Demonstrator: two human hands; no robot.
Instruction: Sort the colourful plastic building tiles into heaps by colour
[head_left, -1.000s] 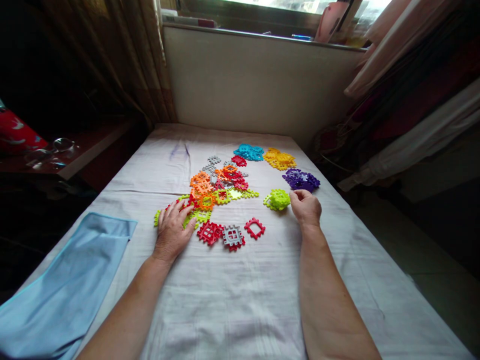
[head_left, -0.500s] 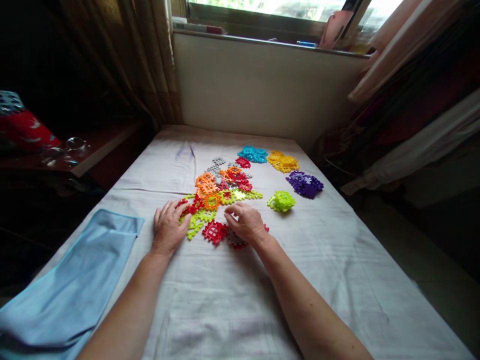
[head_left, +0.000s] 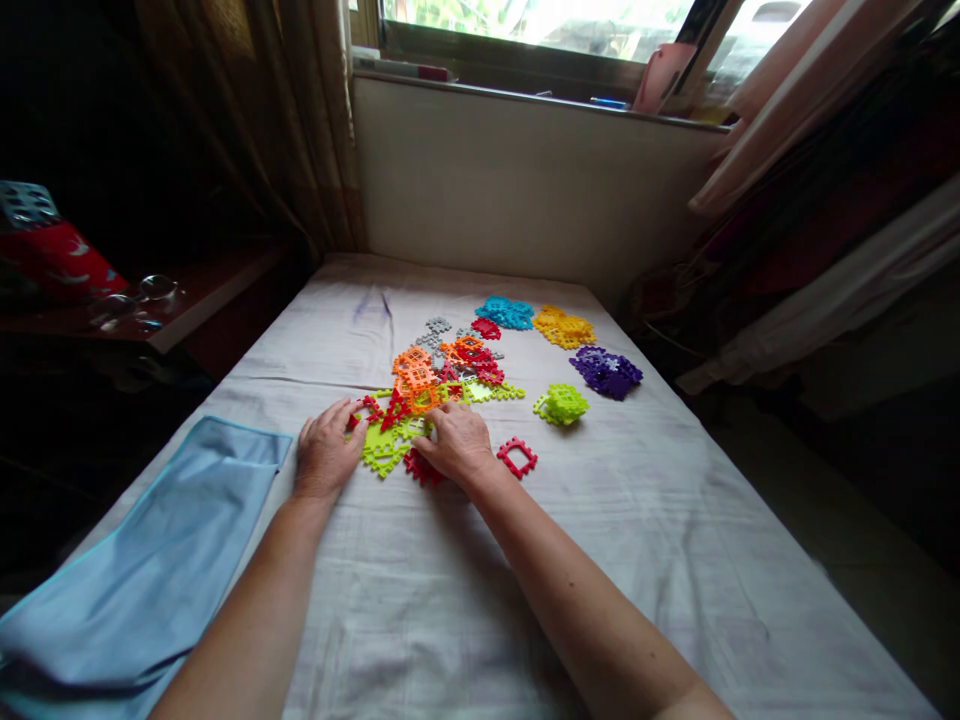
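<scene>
My left hand (head_left: pixel 328 448) rests at the left edge of a mixed heap of plastic interlocking tiles, fingers apart and stretched forward. Its fingertips touch a red tile (head_left: pixel 367 408) with a hole in it. My right hand (head_left: pixel 459 440) is over the front of the heap, its fingers curled down and together at the lime tiles (head_left: pixel 384 455). What they pinch, if anything, is hidden. Under that hand a red tile (head_left: pixel 422 468) shows in part. To its right lies a red square frame tile (head_left: pixel 517 457). Orange tiles (head_left: pixel 414 375) lie behind the hands.
Sorted piles stand at the back right: blue tiles (head_left: pixel 506 312), yellow tiles (head_left: pixel 564 327), purple tiles (head_left: pixel 606 372) and lime tiles (head_left: pixel 562 404). Grey tiles (head_left: pixel 436 325) lie behind the heap. A light blue cloth (head_left: pixel 157 560) covers the left side of the bed-like surface (head_left: pixel 420 600).
My right hand has moved left and slightly forward, from over the red and grey tiles to the lime ones, uncovering the red frame tile. My left hand has shifted slightly left.
</scene>
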